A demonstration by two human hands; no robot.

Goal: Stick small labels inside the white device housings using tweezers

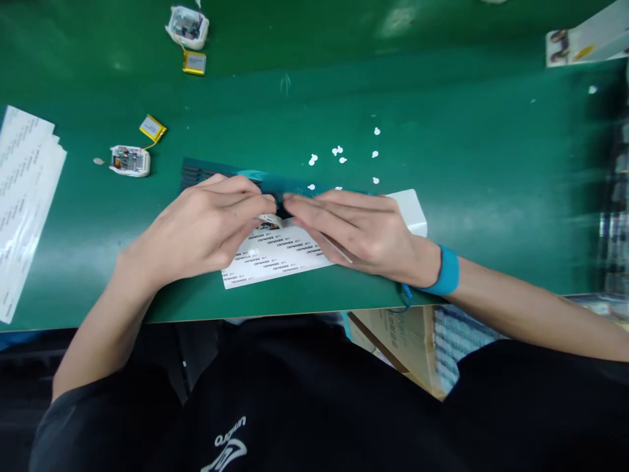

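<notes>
My left hand (211,223) is closed, fingers bent round a small white housing (270,221) with electronics inside, mostly hidden by the fingers. Close beside it, my right hand (363,226) has its fingertips pinched together; what they grip is hidden. A thin pale edge shows below the right palm. Under both hands lies a white printed backing sheet (280,255). Behind them is a dark translucent strip sheet (196,172), partly covered by the left hand. A white, round-cornered piece (411,211) lies beside the right wrist, which wears a blue band (446,270) with a cord.
Two open white housings with circuit boards (130,161) (189,27) lie at left and back left, each wired to a yellow battery (153,128). Several white round stickers (343,160) are scattered behind the hands. Printed sheets (24,196) lie far left; a white box (587,39) stands back right.
</notes>
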